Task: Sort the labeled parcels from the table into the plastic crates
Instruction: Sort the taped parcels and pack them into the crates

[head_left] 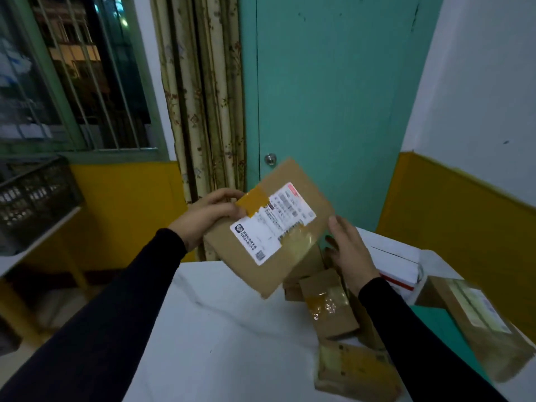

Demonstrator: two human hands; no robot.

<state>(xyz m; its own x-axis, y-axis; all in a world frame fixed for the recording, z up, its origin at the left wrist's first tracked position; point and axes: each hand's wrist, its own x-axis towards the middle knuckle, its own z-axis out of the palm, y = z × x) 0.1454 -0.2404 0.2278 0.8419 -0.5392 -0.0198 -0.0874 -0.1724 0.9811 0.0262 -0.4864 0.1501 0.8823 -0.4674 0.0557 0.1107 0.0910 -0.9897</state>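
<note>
Above the table (220, 329), left hand (207, 216) fingers grip one parcel (269, 227); right hand (349, 250) fingers straight.

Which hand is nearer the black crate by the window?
Left. The left hand grips the raised parcel on the side toward the black crate; the right hand is open at the parcel's far side.

- The parcel (269, 227) is matt brown cardboard with glossy tape and a white paper label.
- The table (220, 329) looks smooth and marbled.
- The crate (34, 198) is dark plastic lattice.
</note>
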